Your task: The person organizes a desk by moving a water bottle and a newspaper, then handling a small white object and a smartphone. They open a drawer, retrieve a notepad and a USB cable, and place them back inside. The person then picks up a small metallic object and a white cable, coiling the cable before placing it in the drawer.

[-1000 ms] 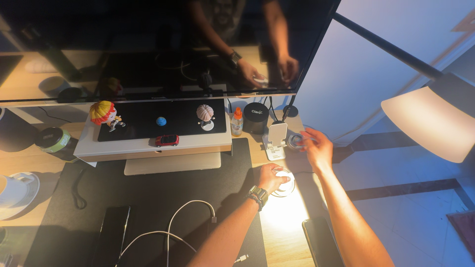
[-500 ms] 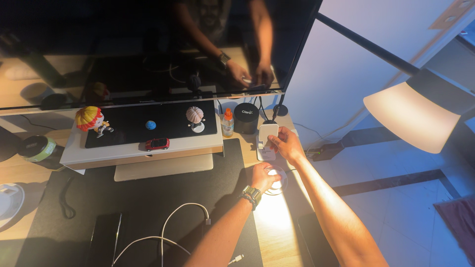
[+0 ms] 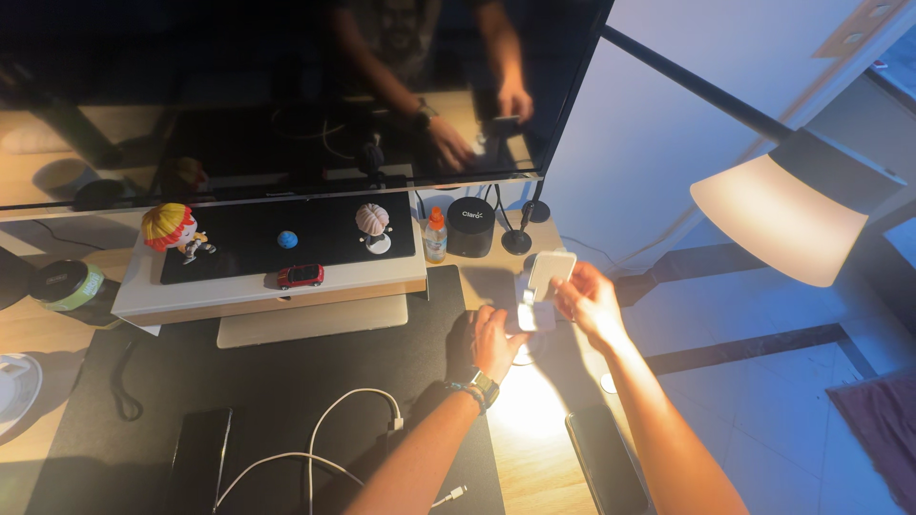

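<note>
The white phone stand (image 3: 541,291), upright on the table (image 3: 534,429) half a second ago, is now lifted above it, right hand (image 3: 590,303) gripping its top, left hand (image 3: 494,340) closed on its base (lamp glare beneath).

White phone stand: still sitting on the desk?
No. Both hands, left hand and right hand, hold the white phone stand lifted above the desk.
</note>
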